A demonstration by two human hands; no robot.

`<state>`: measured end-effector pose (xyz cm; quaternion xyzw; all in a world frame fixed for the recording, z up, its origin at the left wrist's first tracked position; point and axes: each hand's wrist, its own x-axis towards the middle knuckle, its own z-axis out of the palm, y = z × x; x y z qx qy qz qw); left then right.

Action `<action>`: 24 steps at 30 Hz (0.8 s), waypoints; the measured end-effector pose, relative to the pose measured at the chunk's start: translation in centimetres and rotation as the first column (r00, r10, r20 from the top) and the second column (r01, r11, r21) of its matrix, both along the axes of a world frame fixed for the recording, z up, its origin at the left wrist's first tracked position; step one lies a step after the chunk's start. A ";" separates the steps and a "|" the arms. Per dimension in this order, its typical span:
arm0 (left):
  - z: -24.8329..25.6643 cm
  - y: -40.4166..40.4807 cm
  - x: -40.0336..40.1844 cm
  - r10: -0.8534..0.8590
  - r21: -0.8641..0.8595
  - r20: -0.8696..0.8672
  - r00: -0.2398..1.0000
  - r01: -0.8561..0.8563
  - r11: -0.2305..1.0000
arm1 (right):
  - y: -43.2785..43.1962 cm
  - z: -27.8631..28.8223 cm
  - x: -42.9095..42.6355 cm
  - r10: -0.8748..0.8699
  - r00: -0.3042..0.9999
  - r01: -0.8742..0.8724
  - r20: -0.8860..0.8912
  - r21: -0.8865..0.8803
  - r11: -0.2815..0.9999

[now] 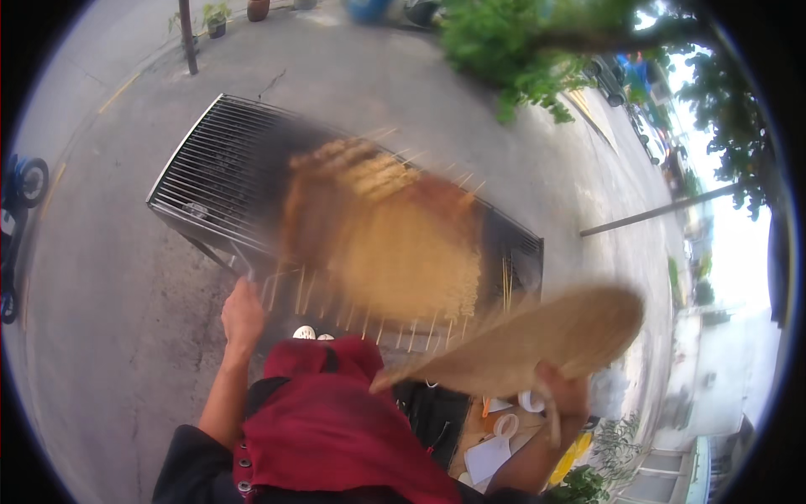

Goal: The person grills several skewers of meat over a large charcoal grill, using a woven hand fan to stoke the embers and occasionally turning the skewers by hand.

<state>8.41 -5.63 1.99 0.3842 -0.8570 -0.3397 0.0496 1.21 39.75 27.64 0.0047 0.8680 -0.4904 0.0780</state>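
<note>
A long metal charcoal grill (201, 157) stands in front of me, its slatted grate bare at the left end. Many skewers of meat (371, 167) lie across the middle and right, with bamboo ends sticking out over both long edges. A tan blur covers much of the food, so its details are hidden. My left hand (244, 315) is closed around a thin metal handle (244, 259) at the grill's near side; what it belongs to is unclear. In my right hand (567, 389) is a woven hand fan (529, 343), blurred and tilted, at the grill's near right.
Beside me at lower right, a wooden tabletop (463, 435) holds white paper (487, 460) and a round container (505, 426). A black tray or bag (428, 412) lies next to it. Leafy branches (504, 50) hang beyond the grill. Poles (187, 38) and a motorcycle (22, 214) stand farther off.
</note>
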 end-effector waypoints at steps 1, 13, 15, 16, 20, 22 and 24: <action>0.3 0.2 -0.2 -0.025 -0.003 0.002 1.000 0.025 1.000 | 0.2 0.7 -2.2 -0.334 0.935 0.300 -0.116 -0.241 0.923; 9.0 -0.4 2.1 -0.239 0.766 -0.543 0.805 0.591 0.252 | -16.6 -9.1 0.9 0.972 0.016 -0.971 0.235 -0.227 0.071; 10.5 2.5 2.0 -0.716 0.770 -0.367 0.594 0.626 0.124 | -17.1 -10.9 0.5 0.988 0.026 -0.954 0.153 -0.292 0.070; 10.0 4.1 2.6 -0.784 0.743 -0.376 0.494 0.666 0.064 | -17.5 -11.7 0.4 0.990 0.013 -0.952 0.143 -0.302 0.057; 5.1 12.0 3.1 -0.692 0.772 -0.448 0.566 0.635 0.019 | -17.7 -12.1 -2.3 0.951 -0.307 -0.909 0.038 -0.308 -0.281; 4.0 15.4 2.2 -0.617 0.757 -0.504 0.604 0.654 0.021 | -16.7 -11.6 -5.5 0.929 -0.362 -0.871 -0.080 -0.325 -0.367; 2.3 18.6 1.9 -0.558 0.794 -0.502 0.661 0.607 0.004 | -13.6 -11.4 -12.8 0.994 -0.096 -0.905 0.052 -0.421 -0.066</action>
